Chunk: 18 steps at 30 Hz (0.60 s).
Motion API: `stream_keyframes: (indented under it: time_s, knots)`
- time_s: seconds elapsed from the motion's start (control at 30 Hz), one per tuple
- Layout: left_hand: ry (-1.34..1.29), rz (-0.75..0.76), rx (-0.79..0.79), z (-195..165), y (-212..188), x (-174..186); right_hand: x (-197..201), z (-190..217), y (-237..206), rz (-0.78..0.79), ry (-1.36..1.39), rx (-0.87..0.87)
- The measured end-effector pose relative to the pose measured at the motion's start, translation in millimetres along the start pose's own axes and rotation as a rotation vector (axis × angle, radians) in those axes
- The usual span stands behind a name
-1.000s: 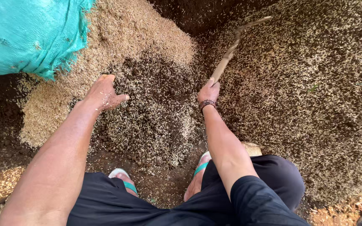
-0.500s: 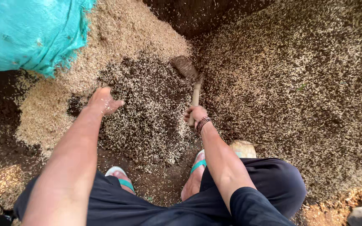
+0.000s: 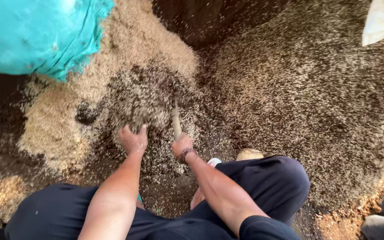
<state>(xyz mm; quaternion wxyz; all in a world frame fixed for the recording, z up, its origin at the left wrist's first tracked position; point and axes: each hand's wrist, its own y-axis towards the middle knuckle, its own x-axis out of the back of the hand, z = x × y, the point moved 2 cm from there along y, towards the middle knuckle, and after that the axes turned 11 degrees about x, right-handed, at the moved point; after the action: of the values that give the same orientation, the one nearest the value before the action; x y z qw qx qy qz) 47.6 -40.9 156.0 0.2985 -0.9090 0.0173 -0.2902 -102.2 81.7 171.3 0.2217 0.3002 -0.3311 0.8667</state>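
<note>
Head view: right hand (image 3: 182, 148) clenched around wooden tool handle (image 3: 176, 125); left hand (image 3: 133, 139) spread flat, pressing into dark husk mixture (image 3: 147, 95).

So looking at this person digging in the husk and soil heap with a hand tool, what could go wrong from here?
The left hand is bare and pressed into the mix right beside the tool held by the right hand, so a stroke might nick its fingers. Bits are flying off the heap and could reach the eyes. The feet are tucked under a low squat close to the digging, so the tool might slip toward them.
</note>
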Motion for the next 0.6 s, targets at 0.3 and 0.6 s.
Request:
stream_keyframes:
  time_s: [0.3,0.6]
  knots:
    - [-0.327,-0.232,0.315,-4.9,58.0,44.1,33.5,30.9,50.8,-0.42,0.409,-0.085]
    - [-0.327,-0.252,0.528,-23.0,120.0,45.9,68.2,94.8,177.7,-0.367,0.761,-0.338]
